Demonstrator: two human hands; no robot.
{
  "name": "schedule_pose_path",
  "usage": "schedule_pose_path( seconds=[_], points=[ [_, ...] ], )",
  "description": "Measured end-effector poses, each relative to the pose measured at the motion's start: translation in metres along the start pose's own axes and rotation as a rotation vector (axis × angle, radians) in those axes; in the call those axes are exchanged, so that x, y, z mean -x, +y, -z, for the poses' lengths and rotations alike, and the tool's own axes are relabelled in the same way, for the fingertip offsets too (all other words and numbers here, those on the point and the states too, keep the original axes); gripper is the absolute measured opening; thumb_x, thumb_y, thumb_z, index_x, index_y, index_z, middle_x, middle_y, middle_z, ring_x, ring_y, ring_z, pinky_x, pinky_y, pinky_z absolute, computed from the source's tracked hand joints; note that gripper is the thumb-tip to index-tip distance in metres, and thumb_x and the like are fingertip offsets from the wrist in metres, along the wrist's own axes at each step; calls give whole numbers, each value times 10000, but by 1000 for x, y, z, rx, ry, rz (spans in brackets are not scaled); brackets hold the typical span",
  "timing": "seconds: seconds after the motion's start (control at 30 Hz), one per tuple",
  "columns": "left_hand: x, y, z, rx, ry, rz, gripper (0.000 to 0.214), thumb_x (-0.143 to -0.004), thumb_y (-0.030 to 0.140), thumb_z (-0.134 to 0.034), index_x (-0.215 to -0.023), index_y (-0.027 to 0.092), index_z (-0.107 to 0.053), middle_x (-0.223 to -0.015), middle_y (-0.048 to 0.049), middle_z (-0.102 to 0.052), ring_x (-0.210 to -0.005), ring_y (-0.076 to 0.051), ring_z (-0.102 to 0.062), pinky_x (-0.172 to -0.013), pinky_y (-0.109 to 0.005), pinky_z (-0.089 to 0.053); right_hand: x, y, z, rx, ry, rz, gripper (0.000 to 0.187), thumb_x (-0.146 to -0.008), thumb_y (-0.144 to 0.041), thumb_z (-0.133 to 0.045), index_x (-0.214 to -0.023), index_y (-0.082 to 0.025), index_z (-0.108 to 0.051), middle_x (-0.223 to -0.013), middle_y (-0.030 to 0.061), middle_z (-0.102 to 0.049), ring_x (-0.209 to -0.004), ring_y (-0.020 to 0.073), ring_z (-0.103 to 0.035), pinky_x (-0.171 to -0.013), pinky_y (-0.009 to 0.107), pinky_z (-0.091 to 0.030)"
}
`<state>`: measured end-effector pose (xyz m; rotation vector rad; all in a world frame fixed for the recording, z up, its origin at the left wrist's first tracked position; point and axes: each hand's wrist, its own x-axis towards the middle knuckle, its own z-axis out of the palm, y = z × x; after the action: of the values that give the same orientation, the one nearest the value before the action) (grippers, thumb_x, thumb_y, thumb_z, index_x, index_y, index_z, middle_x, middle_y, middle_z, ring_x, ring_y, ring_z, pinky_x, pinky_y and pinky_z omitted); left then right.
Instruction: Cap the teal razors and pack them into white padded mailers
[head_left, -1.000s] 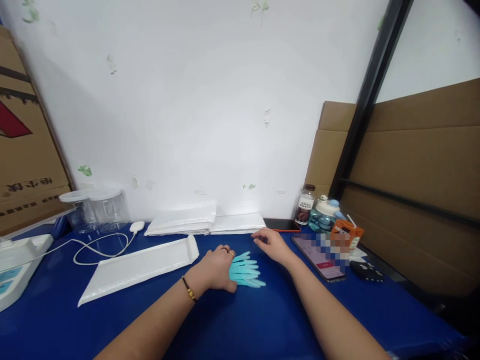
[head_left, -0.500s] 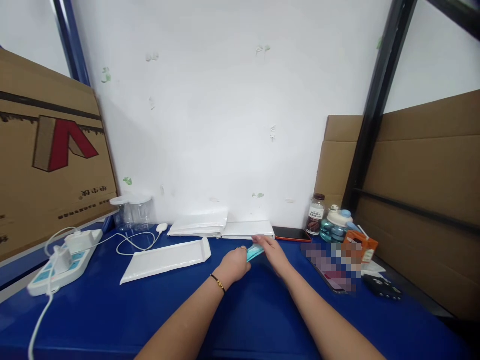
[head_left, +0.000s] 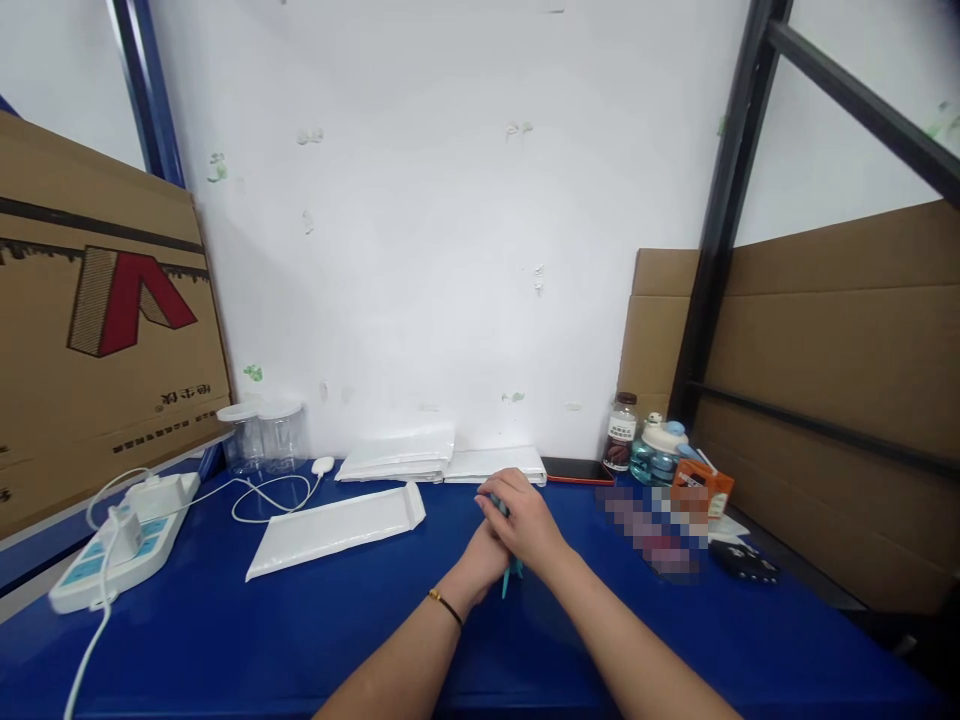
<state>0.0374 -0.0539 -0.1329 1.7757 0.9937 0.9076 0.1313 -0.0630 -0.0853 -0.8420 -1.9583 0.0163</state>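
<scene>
My left hand (head_left: 484,558) is closed around a teal thing (head_left: 511,576) that looks thin and folded; its kind is not clear. Narrow ends of it stick out below my hands, and a bit shows at the top between my fingers. Over it lies my right hand (head_left: 529,512), its fingers curled across the left hand and the teal thing. Both hands are just above the blue table (head_left: 360,625). To their left lies a white padded envelope (head_left: 334,530) with its flap end toward me. Most of the teal thing is hidden by my fingers.
Against the wall lie stacked white envelopes (head_left: 397,455) and a phone (head_left: 577,470). A brown-capped bottle (head_left: 620,430), a blue cup (head_left: 654,460) and an orange box (head_left: 701,488) stand right. A power strip (head_left: 135,545) with cables and clear jars (head_left: 281,438) are left.
My right hand has moved from the far end of the teal thing to over my left hand. The teal thing has turned from pointing up-right to pointing downward, mostly covered. The view shifted slightly.
</scene>
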Motion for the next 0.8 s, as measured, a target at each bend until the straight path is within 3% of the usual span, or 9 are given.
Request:
schedule_pose_path(
  seconds=[0.13,0.27,0.37,0.43,0.5,0.6,0.67,0.73,0.8],
  points=[
    [2,-5,-6,78,73,-39,190,-787,169,-469,-962,152,-542,-999,-75,-633,-983,-190,-545,-788,-260,-454,7,0,-1,-40,57,-47,190,-883,-235,-441,-896,-220,-630,-925,86,-606,-917,209,-544,-841,349,-446],
    [0,0,-7,287,24,40,120,-737,230,-571,-817,176,-500,-589,34,-528,-557,-100,-489,-523,-209,-378,11,6,9,-254,96,-237,292,-791,-289,-597,-1077,-237,-572,-993,71,-614,-879,195,-581,-815,339,-469],
    [6,10,-2,530,-315,209,273,-687,269,-642,-646,194,-383,-417,120,-266,-367,-29,-213,-415,-173,-222,18,6,22,-613,-6,-407,632,-662,-355,-723,-1230,-242,-470,-1160,93,-580,-981,220,-580,-830,357,-477],
    [11,17,-1,621,-635,317,393,-673,297,-652,-548,191,-295,-396,124,-205,-354,-11,-134,-396,-167,-161,25,1,27,-845,-208,-462,548,-652,-415,-720,-1129,-203,-555,-1141,109,-606,-1045,254,-565,-880,395,-452],
    [17,21,-2,631,-798,377,450,-666,348,-652,-502,184,-268,-399,112,-223,-348,-6,-152,-387,-165,-163,32,-7,28,-972,-309,-520,354,-691,-463,-674,-886,-170,-630,-1027,116,-654,-1030,273,-578,-900,418,-436],
    [21,24,4,456,-695,273,360,-630,454,-679,-605,168,-462,-508,58,-446,-436,-53,-414,-469,-200,-361,38,-13,28,-1008,-147,-598,319,-746,-472,-617,-624,-186,-544,-712,62,-641,-874,241,-627,-867,404,-451],
    [22,22,25,122,-538,92,485,-541,475,-743,-889,179,-579,-823,-25,-624,-747,-171,-593,-700,-305,-472,39,-10,31,-1014,38,-630,315,-766,-466,-601,-630,-202,-493,-525,-19,-517,-640,176,-608,-768,371,-486],
    [22,16,63,-361,-271,0,809,-390,466,-809,-1105,186,-555,-1172,-116,-566,-1079,-302,-521,-937,-374,-404,41,0,34,-994,190,-651,282,-773,-453,-605,-700,-212,-477,-460,-81,-405,-437,107,-472,-606,308,-484],
    [22,4,111,-733,-48,32,1018,-357,446,-810,-1272,188,-445,-1372,-157,-402,-1265,-359,-340,-1060,-451,-261,46,12,36,-914,263,-666,277,-743,-432,-649,-764,-212,-481,-454,-103,-372,-375,74,-362,-485,251,-424]
  ],
)
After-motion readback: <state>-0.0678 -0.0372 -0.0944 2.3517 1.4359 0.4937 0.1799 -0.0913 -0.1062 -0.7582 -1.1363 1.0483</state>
